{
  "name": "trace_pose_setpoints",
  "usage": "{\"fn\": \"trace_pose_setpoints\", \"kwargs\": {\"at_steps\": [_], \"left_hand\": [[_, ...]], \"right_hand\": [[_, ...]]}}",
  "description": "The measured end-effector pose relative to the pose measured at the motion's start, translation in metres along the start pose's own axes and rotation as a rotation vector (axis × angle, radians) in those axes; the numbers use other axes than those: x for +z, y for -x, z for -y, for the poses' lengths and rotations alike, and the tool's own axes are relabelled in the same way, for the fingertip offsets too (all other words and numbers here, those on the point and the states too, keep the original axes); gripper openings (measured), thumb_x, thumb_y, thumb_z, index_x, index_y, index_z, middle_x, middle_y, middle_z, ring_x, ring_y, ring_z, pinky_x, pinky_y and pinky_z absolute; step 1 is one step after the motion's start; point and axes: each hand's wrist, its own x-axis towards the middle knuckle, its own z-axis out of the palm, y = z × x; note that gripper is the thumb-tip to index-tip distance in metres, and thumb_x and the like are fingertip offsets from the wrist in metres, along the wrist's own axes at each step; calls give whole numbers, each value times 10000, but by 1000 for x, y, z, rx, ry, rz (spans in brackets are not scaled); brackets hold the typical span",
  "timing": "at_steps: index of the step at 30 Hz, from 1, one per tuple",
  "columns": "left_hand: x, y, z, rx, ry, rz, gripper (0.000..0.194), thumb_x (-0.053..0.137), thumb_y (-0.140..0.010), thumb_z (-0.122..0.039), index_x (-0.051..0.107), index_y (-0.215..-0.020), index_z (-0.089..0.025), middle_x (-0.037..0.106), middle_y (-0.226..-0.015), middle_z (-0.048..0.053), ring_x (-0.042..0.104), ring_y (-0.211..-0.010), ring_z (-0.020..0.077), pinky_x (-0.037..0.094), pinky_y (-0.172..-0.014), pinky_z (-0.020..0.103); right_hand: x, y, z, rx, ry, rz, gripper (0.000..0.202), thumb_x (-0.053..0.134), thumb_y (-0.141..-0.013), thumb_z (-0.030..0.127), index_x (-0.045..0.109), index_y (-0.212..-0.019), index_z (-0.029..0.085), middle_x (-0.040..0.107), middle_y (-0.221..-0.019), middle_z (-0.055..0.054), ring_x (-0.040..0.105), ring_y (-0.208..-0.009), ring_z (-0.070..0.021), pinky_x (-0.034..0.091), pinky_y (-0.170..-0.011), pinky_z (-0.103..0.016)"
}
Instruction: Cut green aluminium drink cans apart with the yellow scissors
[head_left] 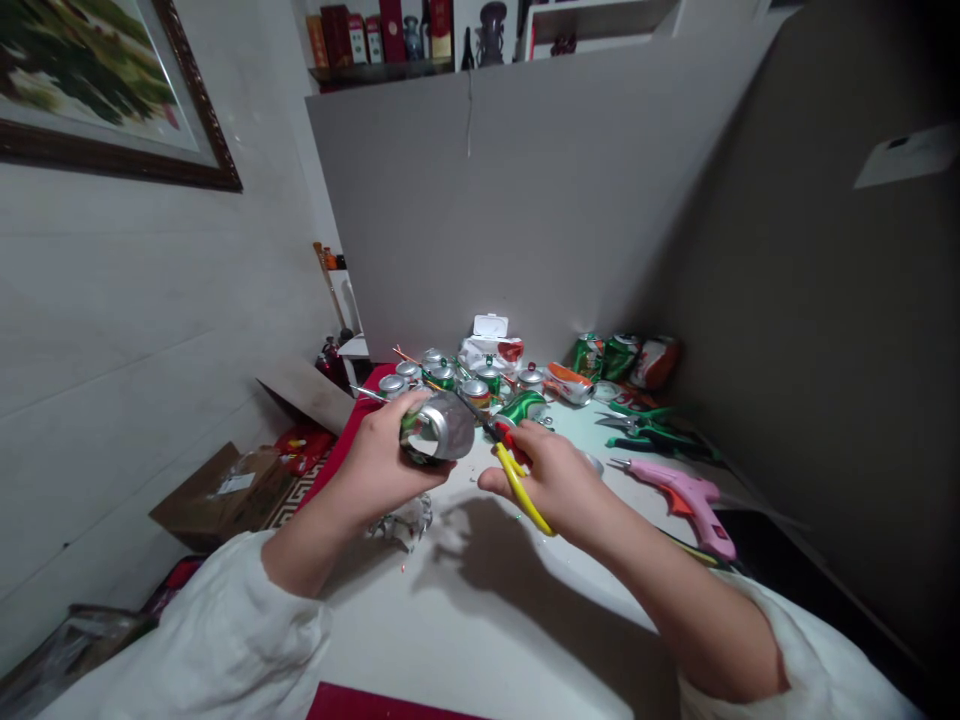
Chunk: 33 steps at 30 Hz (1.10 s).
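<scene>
My left hand (pixel 379 440) is wrapped round a silver drink can (pixel 454 428), tipped on its side above the white table. My right hand (pixel 555 465) grips pliers with red and yellow handles (pixel 517 488); the thumb sticks out away from the lower handle. Their dark jaws point up and left, close to the can's right side. Whether the jaws touch the can, I cannot tell. Crumpled scraps of cut metal (pixel 405 522) lie under my left hand. Behind the hands, a green can piece (pixel 523 407) rests on the table.
Several cut can pieces (pixel 474 390) and a wipes pack (pixel 491 350) stand at the back. Crushed cans (pixel 621 356) lean on the grey board (pixel 510 220). To the right lie green-handled cutters (pixel 637 425) and a pink glue gun (pixel 697 495). A cardboard box (pixel 225 490) is left of the table.
</scene>
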Motion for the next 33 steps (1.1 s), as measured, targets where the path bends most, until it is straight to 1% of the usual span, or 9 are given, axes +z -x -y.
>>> {"fn": "trace_pose_setpoints", "kwargs": {"at_steps": [2, 4, 8, 10, 16, 20, 22, 27, 33], "left_hand": [[2, 2, 0, 5, 15, 36, 570, 762, -598, -219, 615, -1147, -180, 727, -991, 55, 692, -872, 241, 553, -781, 360], [4, 4, -1, 19, 34, 42, 582, 766, -593, -234, 615, -1151, -162, 727, -997, 72, 692, -879, 251, 553, -788, 371], [6, 5, -4, 77, 54, -29, 619, 747, -606, -213, 602, -1203, -145, 700, -1127, 108, 673, -1002, 265, 528, -891, 387], [6, 5, -5, 81, 76, -35, 645, 735, -601, -184, 590, -1229, -154, 693, -1147, 100, 667, -1021, 258, 524, -898, 373], [1, 1, -4, -49, 215, 99, 652, 740, -573, -150, 585, -1206, -144, 719, -1003, 74, 678, -898, 243, 532, -794, 345], [-4, -2, -6, -96, 280, 170, 631, 743, -543, -126, 593, -1156, -123, 708, -956, 69, 659, -861, 235, 517, -756, 333], [-7, -3, -7, -109, 291, 206, 562, 739, -540, -119, 608, -1086, -126, 692, -919, 56, 643, -844, 225, 505, -738, 321], [-12, -1, -9, -112, 315, 311, 342, 711, -566, -111, 597, -886, -146, 622, -796, 8, 595, -746, 178, 458, -650, 272], [-12, 1, -7, -99, 345, 440, 358, 710, -564, -107, 562, -884, -168, 614, -774, -4, 577, -680, 159, 441, -577, 254]], "right_hand": [[-2, 0, -1, -26, 60, -20, 519, 613, -772, 697, 573, -884, 192, 552, -926, -61, 536, -779, -213, 377, -629, -292], [-2, 0, -2, -52, 71, -41, 541, 611, -777, 696, 569, -947, 184, 551, -963, -81, 540, -839, -235, 404, -674, -313], [-4, -3, -3, -84, 64, -72, 550, 603, -782, 708, 583, -932, 180, 571, -933, -77, 549, -799, -223, 398, -675, -313], [-6, -3, -3, -77, 101, -80, 557, 613, -764, 721, 587, -886, 178, 580, -901, -71, 545, -755, -214, 374, -641, -302], [-12, -3, -2, -52, 217, -48, 538, 651, -732, 717, 524, -691, 196, 554, -754, -26, 467, -611, -158, 286, -558, -270], [-12, -5, -5, -78, 197, -66, 565, 675, -701, 725, 471, -620, 204, 518, -679, -8, 427, -578, -139, 271, -550, -262], [-12, -6, -8, -94, 173, -63, 584, 657, -703, 744, 448, -603, 208, 500, -653, -4, 417, -573, -136, 276, -552, -262], [-19, -5, -10, -151, 197, -11, 591, 576, -741, 784, 492, -670, 204, 539, -714, -23, 463, -610, -155, 301, -565, -266], [-23, -1, 1, -166, 229, 37, 620, 598, -707, 802, 566, -790, 188, 568, -873, -65, 548, -745, -208, 383, -601, -283]]}}
